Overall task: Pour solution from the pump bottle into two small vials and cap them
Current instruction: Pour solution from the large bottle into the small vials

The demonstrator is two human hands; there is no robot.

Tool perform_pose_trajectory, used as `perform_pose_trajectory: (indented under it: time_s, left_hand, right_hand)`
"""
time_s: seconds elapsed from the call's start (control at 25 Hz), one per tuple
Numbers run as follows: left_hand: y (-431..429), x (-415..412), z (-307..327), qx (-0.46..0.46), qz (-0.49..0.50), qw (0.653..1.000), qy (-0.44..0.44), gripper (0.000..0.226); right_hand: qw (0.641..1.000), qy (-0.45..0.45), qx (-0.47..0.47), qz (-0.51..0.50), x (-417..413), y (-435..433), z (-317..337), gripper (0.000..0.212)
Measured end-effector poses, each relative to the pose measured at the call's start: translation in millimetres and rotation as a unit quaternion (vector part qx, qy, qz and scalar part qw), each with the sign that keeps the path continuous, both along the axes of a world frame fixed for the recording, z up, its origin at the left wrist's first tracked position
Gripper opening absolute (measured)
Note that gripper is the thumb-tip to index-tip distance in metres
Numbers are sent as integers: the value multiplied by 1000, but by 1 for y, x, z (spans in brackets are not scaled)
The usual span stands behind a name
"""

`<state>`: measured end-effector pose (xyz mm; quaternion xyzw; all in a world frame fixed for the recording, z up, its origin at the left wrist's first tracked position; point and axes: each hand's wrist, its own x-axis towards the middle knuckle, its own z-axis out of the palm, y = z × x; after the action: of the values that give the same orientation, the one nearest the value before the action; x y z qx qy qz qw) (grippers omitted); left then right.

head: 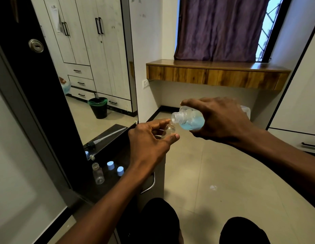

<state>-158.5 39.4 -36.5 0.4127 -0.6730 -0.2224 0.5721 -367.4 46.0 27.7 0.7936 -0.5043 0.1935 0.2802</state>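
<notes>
My right hand [222,118] grips the clear pump bottle [190,120], pump removed, tipped on its side with blue solution pooled in its lower half. Its open threaded neck points left, touching the mouth of a small clear vial [168,130] held in my left hand [149,143] between thumb and fingers. A second open vial [98,173] stands upright on the dark cabinet top [116,138]. Two light-blue caps [110,165] [120,171] sit just right of it. The removed pump head with its tube [104,139] lies further back on the cabinet.
A tall mirror [93,67] stands behind the cabinet at left, reflecting a wardrobe and a bin. A wooden wall shelf [215,74] sits under a curtained window. Tiled floor [223,173] spreads to the right. My dark-clad knees [160,222] are at the bottom.
</notes>
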Motion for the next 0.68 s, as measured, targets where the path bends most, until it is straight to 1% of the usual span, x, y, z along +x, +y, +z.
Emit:
perform_pose_trajectory:
  time_s: [0.24, 0.68]
  left_hand:
    - [-1, 2, -2, -3, 7, 1000, -9, 51]
    - [-4, 5, -9, -1, 13, 1000, -24, 52]
  right_hand:
    - [1000, 3, 8, 2, 0, -3, -2, 82]
    - [999, 41, 7, -9, 0, -6, -4, 83]
